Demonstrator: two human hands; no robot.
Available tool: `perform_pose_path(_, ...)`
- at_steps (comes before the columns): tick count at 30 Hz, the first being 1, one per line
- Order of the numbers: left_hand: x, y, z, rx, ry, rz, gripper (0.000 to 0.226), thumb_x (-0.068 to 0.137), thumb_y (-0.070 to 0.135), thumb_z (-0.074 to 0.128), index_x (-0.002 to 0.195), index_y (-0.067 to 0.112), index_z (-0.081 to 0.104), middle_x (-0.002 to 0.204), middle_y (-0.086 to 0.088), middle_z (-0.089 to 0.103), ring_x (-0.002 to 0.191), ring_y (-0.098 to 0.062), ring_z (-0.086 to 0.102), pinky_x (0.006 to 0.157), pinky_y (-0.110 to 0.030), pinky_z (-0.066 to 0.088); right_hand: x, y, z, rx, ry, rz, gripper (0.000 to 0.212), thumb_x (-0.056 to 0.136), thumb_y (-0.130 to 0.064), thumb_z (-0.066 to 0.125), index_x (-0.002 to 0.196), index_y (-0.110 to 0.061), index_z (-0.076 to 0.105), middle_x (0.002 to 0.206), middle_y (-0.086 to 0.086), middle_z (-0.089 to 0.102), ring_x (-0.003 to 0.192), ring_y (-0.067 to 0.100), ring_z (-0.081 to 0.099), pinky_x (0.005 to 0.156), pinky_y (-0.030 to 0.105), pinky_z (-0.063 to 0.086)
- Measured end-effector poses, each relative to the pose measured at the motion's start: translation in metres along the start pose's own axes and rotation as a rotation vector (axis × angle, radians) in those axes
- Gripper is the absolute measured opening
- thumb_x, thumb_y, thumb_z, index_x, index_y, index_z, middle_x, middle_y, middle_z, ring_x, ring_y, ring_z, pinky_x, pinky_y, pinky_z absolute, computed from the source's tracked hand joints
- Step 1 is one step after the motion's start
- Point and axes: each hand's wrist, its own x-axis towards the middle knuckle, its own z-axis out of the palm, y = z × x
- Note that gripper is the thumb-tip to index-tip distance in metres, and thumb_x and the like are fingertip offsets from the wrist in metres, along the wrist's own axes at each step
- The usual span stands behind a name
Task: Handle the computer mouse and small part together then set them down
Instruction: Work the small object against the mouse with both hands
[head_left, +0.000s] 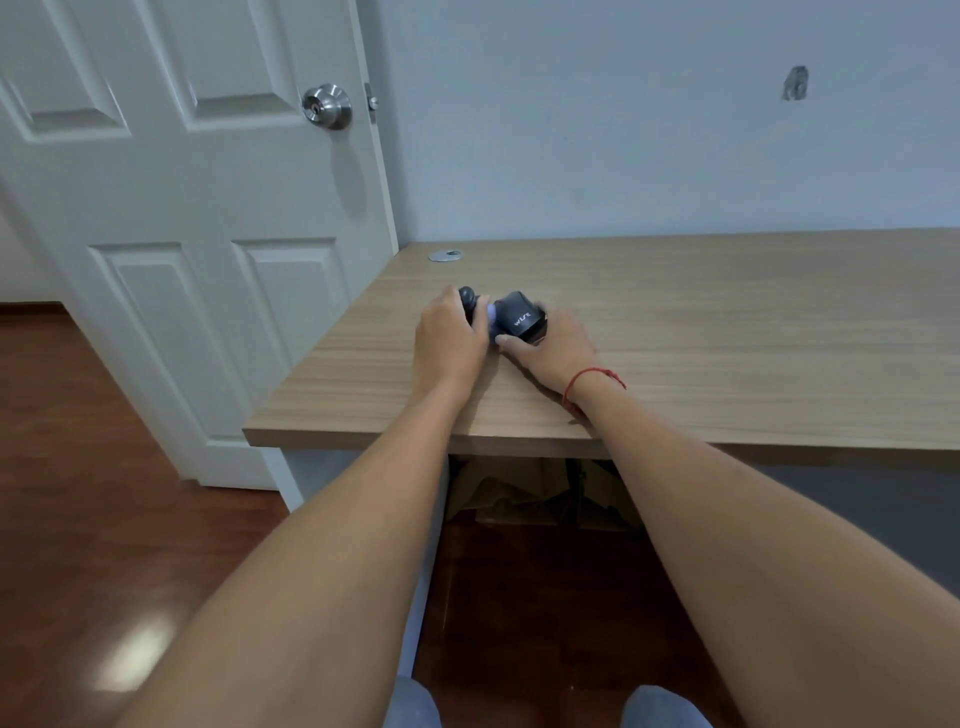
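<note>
- Here, the left hand (451, 343) curls closed around a small dark rounded part (467, 299), near the wooden tabletop's (727, 332) left edge.
- The right hand (553, 351) grips the black plastic computer mouse (519, 317), tilted up, just beside the part.

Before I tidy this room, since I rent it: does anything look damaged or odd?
One thing: a dark scuffed patch on the wall, upper right above the desk, looks like chipped paint. The door looks intact.
</note>
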Motion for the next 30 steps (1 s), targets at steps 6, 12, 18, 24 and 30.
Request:
perform_pose_path(6, 0.006, -0.003, 0.005, -0.045, -0.023, -0.03, 0.032, 0.092, 0.033, 0.056, 0.084, 0.002, 0.055, 0.086, -0.016, 0.064, 0.079, -0.029, 0.057, 0.068, -0.034, 0.042, 0.003, 0.0, -0.001, -0.124, 0.038, 0.034, 0.054, 0.079, -0.053, 0.065, 0.12, -0.019, 0.058, 0.116, 0.004, 0.066, 0.114, 0.028, 0.058, 0.101, 0.041, 0.042)
perform_pose_path(12, 0.011, -0.007, 0.005, -0.015, -0.044, -0.114, 0.033, 0.09, 0.033, 0.058, 0.071, 0.01, 0.045, 0.074, -0.016, 0.058, 0.07, -0.03, 0.048, 0.062, -0.03, 0.033, 0.006, -0.002, 0.002, -0.138, 0.016, 0.029, 0.039, 0.092, -0.043, 0.043, 0.102, -0.012, 0.064, 0.089, 0.004, 0.064, 0.1, 0.029, 0.062, 0.103, 0.042, 0.038)
perform_pose_path(18, 0.011, -0.006, 0.002, -0.077, -0.041, -0.095, 0.041, 0.088, 0.033, 0.057, 0.059, 0.01, 0.04, 0.055, -0.002, 0.044, 0.053, -0.021, 0.045, 0.053, -0.03, 0.037, 0.012, 0.0, 0.002, -0.165, 0.009, 0.01, 0.039, 0.099, -0.03, 0.031, 0.121, -0.01, 0.057, 0.113, 0.011, 0.067, 0.112, 0.031, 0.058, 0.114, 0.049, 0.026)
perform_pose_path(24, 0.005, -0.003, -0.002, -0.081, -0.024, -0.077, 0.047, 0.085, 0.028, 0.059, 0.05, 0.016, 0.029, 0.047, 0.005, 0.033, 0.045, -0.012, 0.032, 0.045, -0.026, 0.028, 0.013, 0.001, 0.004, -0.166, 0.016, 0.034, 0.04, 0.1, -0.032, 0.033, 0.123, -0.011, 0.057, 0.121, 0.011, 0.066, 0.118, 0.029, 0.057, 0.117, 0.05, 0.022)
perform_pose_path(30, 0.006, -0.003, -0.003, -0.375, -0.162, -0.189, 0.043, 0.085, 0.029, 0.065, 0.061, -0.005, 0.053, 0.06, -0.019, 0.063, 0.055, -0.022, 0.068, 0.044, -0.027, 0.055, 0.016, 0.001, 0.004, -0.181, 0.035, 0.055, 0.04, 0.098, -0.031, 0.034, 0.127, -0.013, 0.056, 0.122, 0.012, 0.065, 0.119, 0.03, 0.055, 0.117, 0.048, 0.023)
